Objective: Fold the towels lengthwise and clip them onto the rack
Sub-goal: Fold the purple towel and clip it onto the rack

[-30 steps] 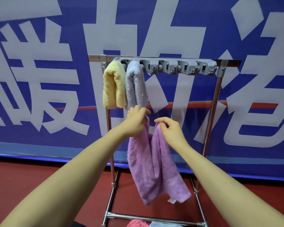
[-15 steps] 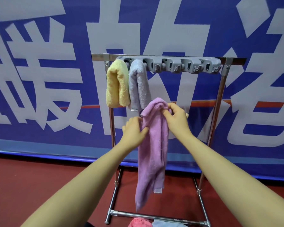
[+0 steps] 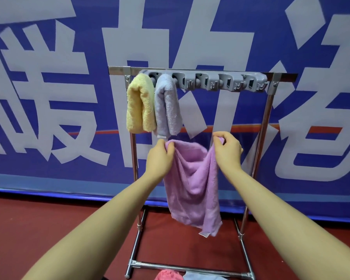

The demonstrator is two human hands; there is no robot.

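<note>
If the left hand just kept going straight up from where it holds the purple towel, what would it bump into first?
Most likely the grey towel: its lower edge hangs just above the left hand, which pinches the purple towel. Depth is unclear, so the hand might pass in front of it and reach the grey clip bar instead.

Fluffy terry-cloth purple towel (image 3: 192,178); glossy metal rack (image 3: 261,128), matt plastic clips (image 3: 210,81).

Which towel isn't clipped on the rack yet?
The purple towel, held in both hands below the clips; the yellow towel and grey towel already hang clipped.
</note>
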